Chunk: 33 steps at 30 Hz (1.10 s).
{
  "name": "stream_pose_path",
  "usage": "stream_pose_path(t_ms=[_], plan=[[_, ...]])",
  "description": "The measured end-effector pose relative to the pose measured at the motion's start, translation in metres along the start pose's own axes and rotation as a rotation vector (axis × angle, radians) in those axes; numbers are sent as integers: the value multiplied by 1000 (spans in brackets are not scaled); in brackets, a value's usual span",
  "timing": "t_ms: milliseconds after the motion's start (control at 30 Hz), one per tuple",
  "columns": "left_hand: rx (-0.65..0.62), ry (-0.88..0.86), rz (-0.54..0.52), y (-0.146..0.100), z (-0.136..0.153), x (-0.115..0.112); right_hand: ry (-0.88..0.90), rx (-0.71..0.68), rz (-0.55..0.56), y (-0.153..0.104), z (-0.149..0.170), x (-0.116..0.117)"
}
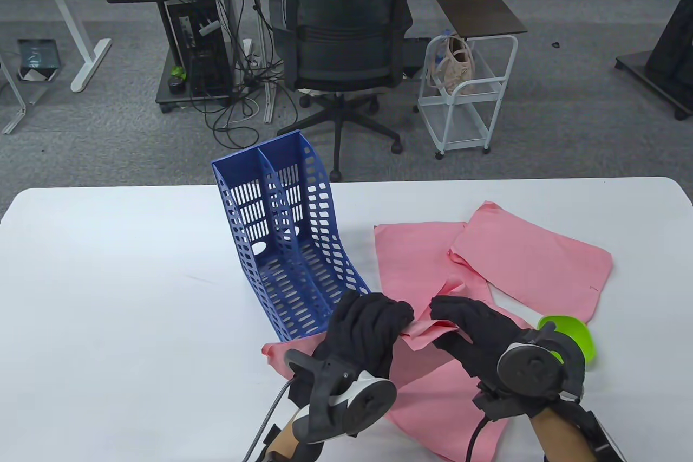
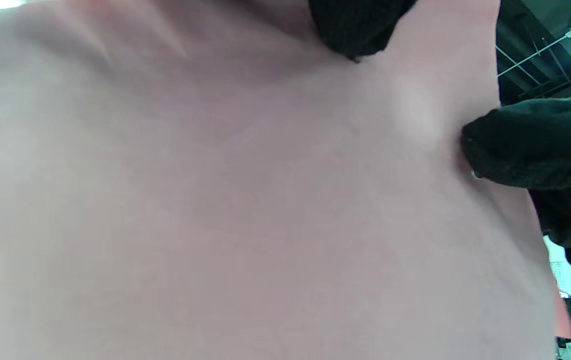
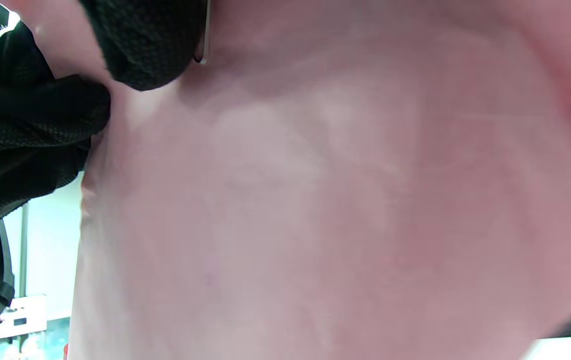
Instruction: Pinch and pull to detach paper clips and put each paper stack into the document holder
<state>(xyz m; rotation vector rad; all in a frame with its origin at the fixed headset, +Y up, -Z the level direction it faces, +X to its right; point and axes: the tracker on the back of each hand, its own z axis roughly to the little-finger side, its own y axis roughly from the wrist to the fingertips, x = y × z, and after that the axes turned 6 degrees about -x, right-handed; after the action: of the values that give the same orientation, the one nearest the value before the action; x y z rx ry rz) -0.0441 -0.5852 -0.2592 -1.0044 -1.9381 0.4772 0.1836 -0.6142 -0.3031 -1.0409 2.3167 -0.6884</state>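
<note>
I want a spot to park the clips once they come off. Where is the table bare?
Bare: the table left of the blue document holder, and the far strip behind the pink paper stacks. Crowded: near right, where both hands, left hand and right hand, grip paper beside the green bowl.

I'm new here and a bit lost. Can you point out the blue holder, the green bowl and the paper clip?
Holder (image 1: pixel 285 245), table view, its middle divider.
Bowl (image 1: pixel 568 331), table view, its inside.
Paper clip (image 3: pixel 206 35), right wrist view, its wire beside the fingertip.
</note>
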Motion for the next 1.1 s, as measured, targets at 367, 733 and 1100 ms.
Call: stream_pose_path(t_ms=[367,733,1100], plan=[[100,-132,265,-2,53,17,38,-43,47,-4,-4,-15],[7,-315,453,3,57,4,39,-83,28,-5,-9,-18],[30,-279,410,2,60,10,19,-52,54,-8,-3,-35]])
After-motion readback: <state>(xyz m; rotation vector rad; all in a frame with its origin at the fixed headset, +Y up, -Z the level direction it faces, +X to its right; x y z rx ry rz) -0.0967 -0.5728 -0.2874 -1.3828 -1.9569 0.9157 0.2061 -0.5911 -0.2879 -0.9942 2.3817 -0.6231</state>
